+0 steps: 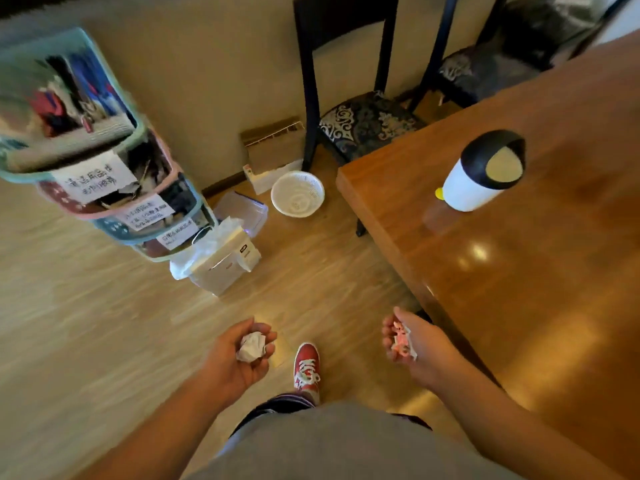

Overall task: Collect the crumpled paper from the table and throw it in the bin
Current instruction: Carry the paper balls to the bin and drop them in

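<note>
Cupping white paper ball (251,346) in left hand (239,355), palm up.

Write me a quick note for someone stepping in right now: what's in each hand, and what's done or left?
Left hand: cupped around a white paper ball.
Right hand: holding a pinkish crumpled paper.
Both hands are over the floor, beside the table.
Done: no loose paper shows on the visible tabletop.
Left: drop both wads in the bin, probably the white basket on the floor ahead.
</note>
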A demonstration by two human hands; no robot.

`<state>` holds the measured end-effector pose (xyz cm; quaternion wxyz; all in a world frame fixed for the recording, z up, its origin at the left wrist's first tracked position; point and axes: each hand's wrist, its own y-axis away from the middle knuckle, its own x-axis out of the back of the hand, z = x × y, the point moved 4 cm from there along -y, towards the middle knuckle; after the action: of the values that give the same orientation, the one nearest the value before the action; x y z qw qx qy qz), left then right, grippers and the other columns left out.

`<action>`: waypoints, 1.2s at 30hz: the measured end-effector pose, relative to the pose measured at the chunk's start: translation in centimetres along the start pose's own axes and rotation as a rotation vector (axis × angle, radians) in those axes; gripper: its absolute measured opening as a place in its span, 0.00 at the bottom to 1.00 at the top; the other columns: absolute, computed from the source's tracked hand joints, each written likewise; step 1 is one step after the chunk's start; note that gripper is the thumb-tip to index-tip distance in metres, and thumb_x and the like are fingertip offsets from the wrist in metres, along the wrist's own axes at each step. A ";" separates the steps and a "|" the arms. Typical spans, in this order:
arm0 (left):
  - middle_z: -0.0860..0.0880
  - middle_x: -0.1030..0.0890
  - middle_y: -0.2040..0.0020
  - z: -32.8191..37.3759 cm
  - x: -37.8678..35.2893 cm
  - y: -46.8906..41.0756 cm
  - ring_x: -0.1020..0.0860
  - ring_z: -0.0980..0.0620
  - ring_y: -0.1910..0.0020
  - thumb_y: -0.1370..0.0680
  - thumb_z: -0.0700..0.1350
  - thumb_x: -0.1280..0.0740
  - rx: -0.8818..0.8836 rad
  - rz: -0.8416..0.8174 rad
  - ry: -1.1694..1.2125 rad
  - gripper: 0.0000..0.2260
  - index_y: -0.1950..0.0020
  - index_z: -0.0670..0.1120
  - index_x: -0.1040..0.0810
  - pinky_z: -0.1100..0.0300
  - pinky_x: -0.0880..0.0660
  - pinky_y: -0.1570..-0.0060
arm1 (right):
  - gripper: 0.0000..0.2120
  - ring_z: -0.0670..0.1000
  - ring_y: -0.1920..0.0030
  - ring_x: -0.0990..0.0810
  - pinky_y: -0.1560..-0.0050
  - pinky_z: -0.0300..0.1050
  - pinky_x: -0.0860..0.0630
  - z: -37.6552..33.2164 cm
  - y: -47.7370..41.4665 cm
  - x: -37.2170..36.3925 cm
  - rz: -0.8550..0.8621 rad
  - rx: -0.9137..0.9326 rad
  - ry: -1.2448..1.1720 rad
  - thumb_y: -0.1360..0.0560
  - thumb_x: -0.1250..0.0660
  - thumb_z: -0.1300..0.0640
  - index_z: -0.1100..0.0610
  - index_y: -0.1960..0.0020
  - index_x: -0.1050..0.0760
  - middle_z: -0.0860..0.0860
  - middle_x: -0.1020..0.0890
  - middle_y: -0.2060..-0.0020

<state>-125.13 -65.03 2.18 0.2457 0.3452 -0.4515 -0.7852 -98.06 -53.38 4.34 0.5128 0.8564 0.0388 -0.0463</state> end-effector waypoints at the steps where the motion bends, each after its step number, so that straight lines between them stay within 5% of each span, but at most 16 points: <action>1: 0.45 0.16 0.63 1.4 -1.8 -1.0 0.19 0.52 0.71 0.24 0.50 0.36 0.012 -0.032 -0.049 0.14 0.64 0.44 0.17 0.63 0.25 0.75 | 0.15 0.50 0.71 0.27 0.74 0.42 0.33 -1.0 -0.1 0.7 0.021 0.025 -0.027 0.20 0.40 0.53 0.59 0.61 0.25 0.53 0.24 0.71; 14: 0.46 0.16 0.64 5.9 -29.1 -9.2 0.19 0.53 0.71 0.22 0.51 0.39 0.133 -0.295 -0.440 0.16 0.61 0.43 0.20 0.64 0.27 0.76 | 0.13 0.49 0.70 0.27 0.73 0.39 0.31 -4.2 -0.7 13.4 0.230 0.005 -0.578 0.20 0.39 0.52 0.58 0.59 0.25 0.52 0.23 0.70; 20: 0.47 0.17 0.62 7.7 -39.0 -10.5 0.20 0.53 0.69 0.31 0.52 0.32 0.059 -0.348 -0.394 0.11 0.59 0.44 0.19 0.62 0.25 0.74 | 0.13 0.49 0.73 0.26 0.78 0.39 0.30 -10.7 -3.7 17.9 0.167 0.106 -0.643 0.21 0.39 0.52 0.59 0.59 0.25 0.53 0.23 0.70; 26: 0.48 0.17 0.62 10.1 -46.2 -10.1 0.20 0.54 0.68 0.33 0.52 0.32 -0.047 -0.407 -0.328 0.10 0.64 0.45 0.17 0.64 0.26 0.72 | 0.13 0.47 0.69 0.23 0.71 0.41 0.27 -20.3 -4.1 19.9 0.290 0.366 -0.499 0.20 0.39 0.51 0.55 0.59 0.23 0.50 0.21 0.68; 34: 0.48 0.18 0.61 10.7 -49.5 -9.7 0.21 0.54 0.67 0.29 0.52 0.34 -0.063 -0.408 -0.348 0.10 0.60 0.45 0.20 0.64 0.27 0.72 | 0.13 0.45 0.68 0.23 0.70 0.38 0.26 -32.7 1.6 20.4 0.741 1.111 -0.428 0.22 0.42 0.49 0.44 0.63 0.25 0.43 0.22 0.69; 36: 0.48 0.18 0.61 10.9 -49.2 -9.9 0.21 0.54 0.66 0.30 0.52 0.33 -0.047 -0.402 -0.346 0.10 0.59 0.45 0.20 0.64 0.27 0.71 | 0.10 0.44 0.66 0.22 0.68 0.38 0.26 -33.5 0.4 18.5 0.762 1.167 -0.384 0.22 0.43 0.48 0.44 0.60 0.26 0.43 0.21 0.67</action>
<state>-102.62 -20.19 13.11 0.0119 0.2830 -0.3905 -0.8759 -78.30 -23.67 18.21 -0.0498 0.9213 -0.3846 -0.0272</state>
